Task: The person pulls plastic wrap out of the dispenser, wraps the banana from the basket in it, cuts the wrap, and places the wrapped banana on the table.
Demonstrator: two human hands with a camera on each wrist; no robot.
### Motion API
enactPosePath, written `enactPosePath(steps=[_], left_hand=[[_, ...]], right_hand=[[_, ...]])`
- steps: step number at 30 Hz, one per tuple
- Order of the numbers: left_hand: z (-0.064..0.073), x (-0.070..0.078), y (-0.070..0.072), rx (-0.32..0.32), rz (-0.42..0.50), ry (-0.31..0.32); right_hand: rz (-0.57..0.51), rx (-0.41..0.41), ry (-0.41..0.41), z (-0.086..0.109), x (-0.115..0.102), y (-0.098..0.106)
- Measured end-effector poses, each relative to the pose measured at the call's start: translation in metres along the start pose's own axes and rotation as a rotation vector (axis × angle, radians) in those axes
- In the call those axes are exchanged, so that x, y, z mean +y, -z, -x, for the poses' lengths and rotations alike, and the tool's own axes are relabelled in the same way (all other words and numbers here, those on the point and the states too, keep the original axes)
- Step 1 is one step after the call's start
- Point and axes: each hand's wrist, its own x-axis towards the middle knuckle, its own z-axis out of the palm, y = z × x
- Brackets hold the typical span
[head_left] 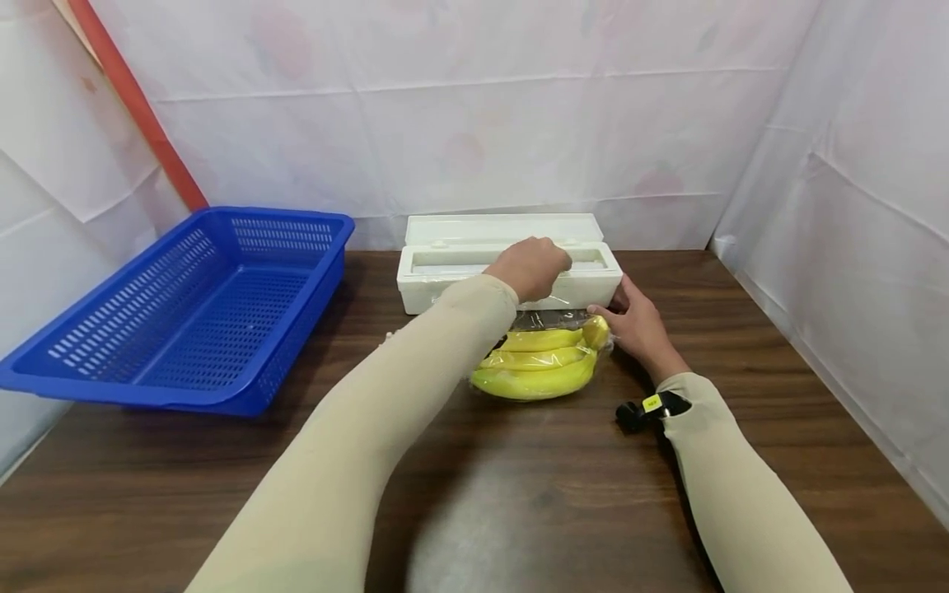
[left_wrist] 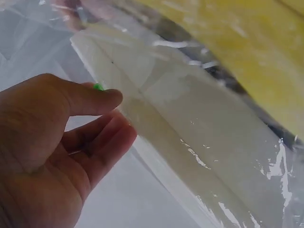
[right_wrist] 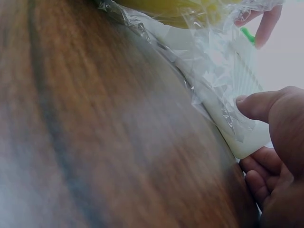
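Note:
A white cling film dispenser (head_left: 582,292) stands near the back of the table with its lid (head_left: 504,226) raised. My left hand (head_left: 530,268) reaches over its front edge and pinches a small green slider (left_wrist: 98,86) between thumb and fingers. At the right end, my right hand (head_left: 636,324) holds the dispenser, thumb on its front face and fingers curled at the end corner. In front lies a bunch of yellow bananas (head_left: 530,379) under clear cling film (right_wrist: 213,61), which stretches up to the dispenser. My left forearm covers the bunch's left end in the head view.
A blue plastic basket (head_left: 259,395) with slotted sides stands at the left of the brown wooden table (head_left: 534,494). White sheets (head_left: 460,123) hang behind and on both sides. A black strap device (head_left: 652,408) is on my right wrist.

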Motion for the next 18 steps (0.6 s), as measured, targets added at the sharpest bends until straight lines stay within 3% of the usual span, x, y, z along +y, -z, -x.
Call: enactPosePath(steps=[7, 18], left_hand=[[0.009, -0.005, 0.0, -0.019, -0.102, 0.011], [0.005, -0.017, -0.003, -0.009, -0.043, -0.065]], right_hand=[[0.026, -0.005, -0.004, -0.002, 0.001, 0.003], [0.025, -0.023, -0.021, -0.002, -0.001, 0.002]])
